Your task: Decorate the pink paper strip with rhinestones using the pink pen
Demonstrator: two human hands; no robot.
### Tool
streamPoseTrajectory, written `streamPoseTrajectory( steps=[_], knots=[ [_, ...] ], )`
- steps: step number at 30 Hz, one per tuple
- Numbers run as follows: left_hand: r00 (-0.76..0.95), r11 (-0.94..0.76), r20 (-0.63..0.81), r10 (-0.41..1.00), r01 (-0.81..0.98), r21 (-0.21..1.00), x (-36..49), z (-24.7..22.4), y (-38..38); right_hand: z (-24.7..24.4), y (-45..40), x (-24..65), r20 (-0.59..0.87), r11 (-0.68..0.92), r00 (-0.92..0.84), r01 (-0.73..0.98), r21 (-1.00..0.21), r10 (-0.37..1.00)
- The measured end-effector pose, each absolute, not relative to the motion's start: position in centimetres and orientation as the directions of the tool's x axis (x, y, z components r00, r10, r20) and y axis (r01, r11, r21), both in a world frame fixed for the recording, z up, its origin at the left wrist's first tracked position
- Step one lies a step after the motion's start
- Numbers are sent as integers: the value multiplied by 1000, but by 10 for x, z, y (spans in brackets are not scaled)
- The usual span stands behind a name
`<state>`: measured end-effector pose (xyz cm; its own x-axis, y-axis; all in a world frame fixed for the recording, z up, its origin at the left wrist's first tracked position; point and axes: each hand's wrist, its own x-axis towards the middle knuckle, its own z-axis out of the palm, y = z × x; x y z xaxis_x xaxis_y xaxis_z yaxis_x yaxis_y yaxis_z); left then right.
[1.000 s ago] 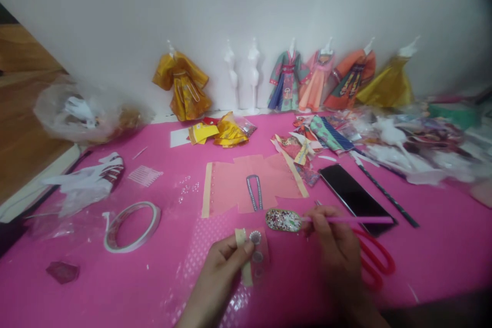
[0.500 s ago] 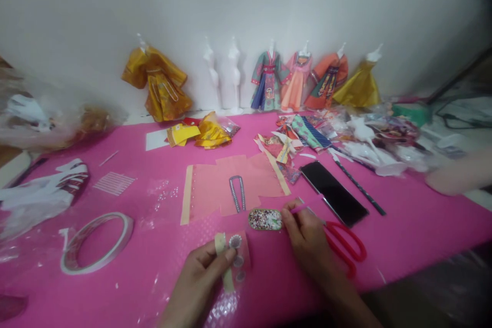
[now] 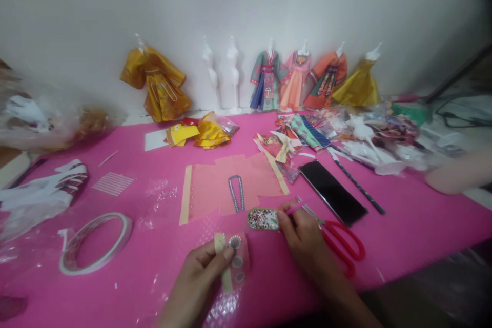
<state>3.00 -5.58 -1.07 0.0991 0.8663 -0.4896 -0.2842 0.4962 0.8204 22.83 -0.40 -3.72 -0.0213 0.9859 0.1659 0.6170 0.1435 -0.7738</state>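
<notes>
My left hand [image 3: 209, 269] pinches a small pink fabric piece [image 3: 239, 261] with grey round patches edged in white beads and a cream strip. My right hand [image 3: 300, 225] holds a thin pink stick [image 3: 294, 207], its fingertips at the right end of a small oval tray [image 3: 262, 219] of mixed beads. Beyond both hands lies a flat pink fabric piece [image 3: 207, 184] with cream side edges and a grey beaded loop [image 3: 236, 192] on it. Red-handled scissors [image 3: 346, 246] lie partly under my right hand.
A black phone [image 3: 333, 192] lies to the right, near fabric scraps [image 3: 282, 146]. A tape roll [image 3: 96, 243] is at the left. Dressed doll forms [image 3: 157, 82] and two bare ones stand along the wall. Another person's arm [image 3: 459, 171] reaches in at the right edge.
My right hand has shifted slightly left over the bead tray's right end. My left hand keeps its hold on the small piece, and the view has moved slightly.
</notes>
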Motion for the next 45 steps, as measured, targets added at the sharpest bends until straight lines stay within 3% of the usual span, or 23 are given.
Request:
streamPoseTrajectory(
  steps=[45],
  knots=[
    [144,458,-435,889,-329,826,31,-12,-55,-42,-5,228,173,171,-62,649,-741,983]
  ],
)
